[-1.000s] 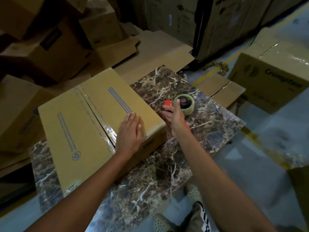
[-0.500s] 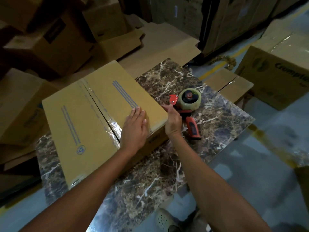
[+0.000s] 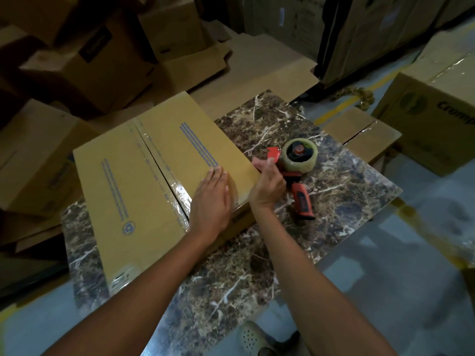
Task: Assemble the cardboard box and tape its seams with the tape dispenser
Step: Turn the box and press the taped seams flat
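A closed cardboard box [image 3: 144,181] lies on the marble table [image 3: 341,191], with clear tape along its centre seam. My left hand [image 3: 212,201] rests flat on the box top near its right corner, fingers straight. My right hand [image 3: 268,187] is at that same corner, thumb on the top edge and fingers curled down the side. The tape dispenser [image 3: 298,165], red with a black-and-red handle and a roll of clear tape, lies on the table just right of my right hand, apart from the box.
Stacked and flattened cardboard boxes [image 3: 84,60] crowd the back and left. A printed carton [image 3: 434,119] stands on the floor at the right, with a smaller taped box [image 3: 359,132] beside the table. My shoe [image 3: 253,337] shows below the table's near edge.
My right hand put the tape dispenser down on the table and moved left to the box's right corner. My left hand stayed flat on the box top.
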### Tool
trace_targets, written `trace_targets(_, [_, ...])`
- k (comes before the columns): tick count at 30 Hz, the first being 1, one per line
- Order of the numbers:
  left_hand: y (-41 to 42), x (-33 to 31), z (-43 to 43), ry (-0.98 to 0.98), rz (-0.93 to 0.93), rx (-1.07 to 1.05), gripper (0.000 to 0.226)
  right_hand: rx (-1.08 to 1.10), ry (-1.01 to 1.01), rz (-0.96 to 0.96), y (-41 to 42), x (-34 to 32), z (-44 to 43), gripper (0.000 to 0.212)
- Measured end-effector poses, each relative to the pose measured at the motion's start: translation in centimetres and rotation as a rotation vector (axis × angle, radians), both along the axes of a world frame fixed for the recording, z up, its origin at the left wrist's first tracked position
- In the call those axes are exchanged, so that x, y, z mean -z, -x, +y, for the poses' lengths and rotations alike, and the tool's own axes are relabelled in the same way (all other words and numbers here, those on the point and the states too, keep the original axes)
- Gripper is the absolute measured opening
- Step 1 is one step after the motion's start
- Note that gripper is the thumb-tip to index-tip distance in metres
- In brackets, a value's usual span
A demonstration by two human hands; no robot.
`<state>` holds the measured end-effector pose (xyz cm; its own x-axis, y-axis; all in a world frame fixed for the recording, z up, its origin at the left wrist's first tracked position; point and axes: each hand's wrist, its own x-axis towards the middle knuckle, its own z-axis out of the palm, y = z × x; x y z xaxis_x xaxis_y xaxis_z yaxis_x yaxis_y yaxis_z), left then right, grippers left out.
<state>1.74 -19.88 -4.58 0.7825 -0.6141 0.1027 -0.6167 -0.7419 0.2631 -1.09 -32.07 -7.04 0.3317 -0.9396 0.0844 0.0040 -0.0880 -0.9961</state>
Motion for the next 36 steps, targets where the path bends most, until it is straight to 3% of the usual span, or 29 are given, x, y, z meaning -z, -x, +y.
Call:
trace_targets(2, [0.1, -0.1, -0.1, 0.004, 0.000, 0.005, 0.053, -0.105, 0.306, 0.044, 0.8, 1.6, -0.5, 0.055])
trace_targets(5, [0.2, -0.4, -0.2, 0.020, 0.016, -0.001, 0.055, -0.238, 0.501, 0.120, 1.5, 2.7, -1.6, 0.049])
trace_targets(14, [0.8, -2.1, 1.1, 0.303, 0.082, -0.083, 0.038, -0.573, 0.469, 0.407, 3.9, 0.6, -3.2, 0.051])
trace_targets(19, [1.3, -2.9, 4.5, 0.124, -0.132, 0.018, 0.046, -0.756, 0.834, 0.438, 3.1, -2.2, -4.2, 0.060])
trace_targets(22, [1.7, -2.0, 6.9, -0.127, -0.122, 0.063, 0.069, -1.046, 1.207, 0.484, 1.9, -3.8, -5.0, 0.072])
trace_targets(25, [2.1, -1.1, 7.7, -0.326, -0.085, 0.097, 0.079, -1.302, 1.439, 0.595, 0.4, -3.7, -6.0, 0.087])
trace_targets(36, [2.2, 0.1, 6.7, -0.426, -0.100, 0.010, 0.087, -1.348, 1.773, 0.618, -0.9, -1.7, -6.7, 0.083])
